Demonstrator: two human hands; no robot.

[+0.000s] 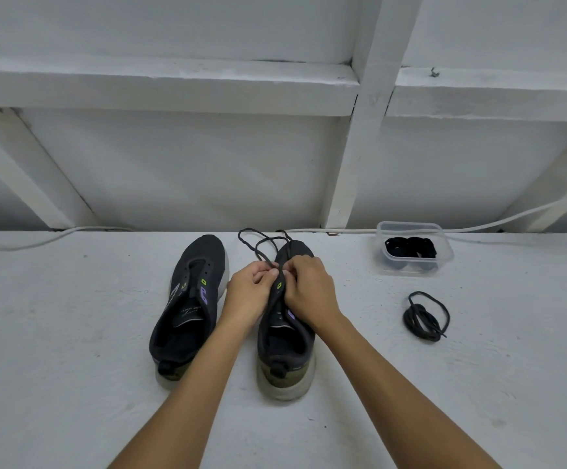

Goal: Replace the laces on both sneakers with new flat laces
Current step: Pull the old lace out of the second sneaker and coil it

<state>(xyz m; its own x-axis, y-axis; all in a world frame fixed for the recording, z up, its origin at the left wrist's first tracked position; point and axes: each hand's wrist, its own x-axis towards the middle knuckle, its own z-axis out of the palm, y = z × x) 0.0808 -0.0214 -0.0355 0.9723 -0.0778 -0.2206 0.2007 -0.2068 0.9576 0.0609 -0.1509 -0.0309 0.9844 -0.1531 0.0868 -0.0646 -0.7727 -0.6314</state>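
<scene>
Two dark sneakers stand side by side on a white surface, heels toward me. The left sneaker (187,309) has bare eyelets and no lace. Over the right sneaker (287,346) both my hands meet at its eyelets. My left hand (250,289) pinches a black lace (258,245) that loops out past the toe. My right hand (309,286) curls over the upper and pinches at the same spot. A coiled black lace (425,316) lies to the right. Folded black laces (410,248) sit in a clear plastic tub (444,255).
A white wall with beams (370,130) rises right behind the shoes. A white cable (512,218) runs along its base. White surface stretches left of the shoes and toward me.
</scene>
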